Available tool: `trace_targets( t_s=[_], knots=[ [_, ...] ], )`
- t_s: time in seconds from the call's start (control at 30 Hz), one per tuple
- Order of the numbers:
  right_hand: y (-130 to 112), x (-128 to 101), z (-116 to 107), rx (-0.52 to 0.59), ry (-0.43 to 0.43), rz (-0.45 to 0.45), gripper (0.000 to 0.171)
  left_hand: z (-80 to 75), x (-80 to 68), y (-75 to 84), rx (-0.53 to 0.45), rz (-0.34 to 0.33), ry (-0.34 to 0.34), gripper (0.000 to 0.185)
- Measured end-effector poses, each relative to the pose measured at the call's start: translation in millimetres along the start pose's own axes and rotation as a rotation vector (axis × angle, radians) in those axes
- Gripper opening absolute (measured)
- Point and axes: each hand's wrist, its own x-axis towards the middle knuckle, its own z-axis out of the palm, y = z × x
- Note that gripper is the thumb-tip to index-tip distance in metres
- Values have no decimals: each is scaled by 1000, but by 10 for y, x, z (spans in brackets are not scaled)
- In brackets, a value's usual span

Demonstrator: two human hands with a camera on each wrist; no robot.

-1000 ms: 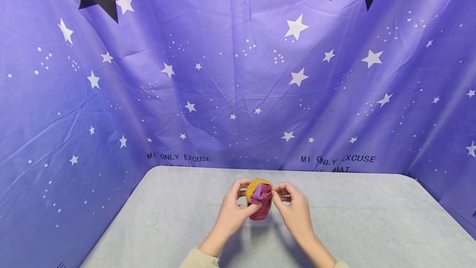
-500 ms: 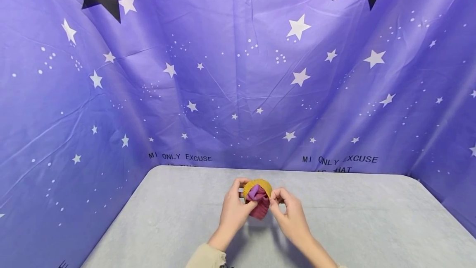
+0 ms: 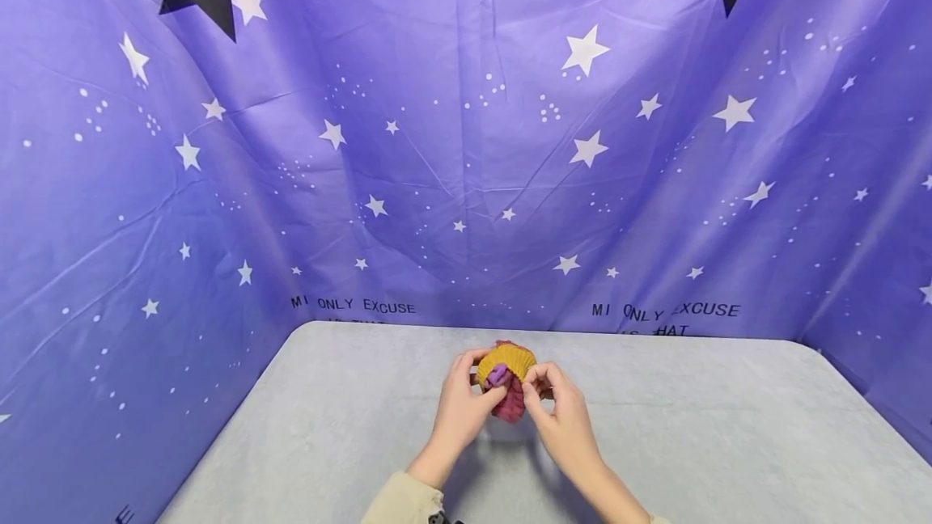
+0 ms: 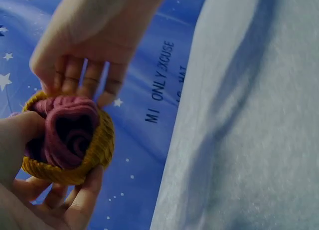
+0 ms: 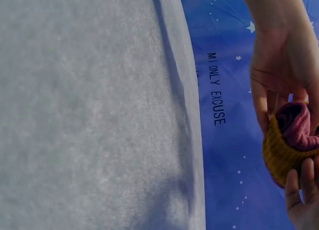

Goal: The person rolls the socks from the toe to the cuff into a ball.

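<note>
Rolled sock bundle [image 3: 507,382] pinched from 9 o'clock by left hand [image 3: 460,407], from 3 o'clock by right hand [image 3: 564,419]; both grips curled round yellow cuff, held above grey tabletop [image 3: 728,427].

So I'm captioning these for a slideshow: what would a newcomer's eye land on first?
Probably the rolled socks, a maroon and purple bundle inside a mustard-yellow cuff, held above the middle of the grey table. The left hand and right hand grip it from either side. Behind rises a purple backdrop strewn with white stars.

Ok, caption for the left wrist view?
Both hands hold a rolled maroon sock bundle wrapped in its yellow cuff, above the grey table.
</note>
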Motion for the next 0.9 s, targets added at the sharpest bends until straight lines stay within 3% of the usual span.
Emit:
trace_targets(
  t_s=[0.27,0.5,0.63,0.73,0.9],
  knots=[
    [5,-28,-28,38,-15,186,10,-51,-18,47,-140,-58,-26,53],
    [54,-38,-67,128,-22,228,9,-127,-22,71,-471,-224,-176,62],
    [50,-31,-79,125,-14,266,14,-161,-29,60,-569,-241,-267,65],
    [28,-19,-83,125,-12,275,17,-173,-30,35,-544,-202,-280,67],
    [3,-6,-69,66,-4,215,17,-156,-24,0,-394,-134,-215,68]
  ],
)
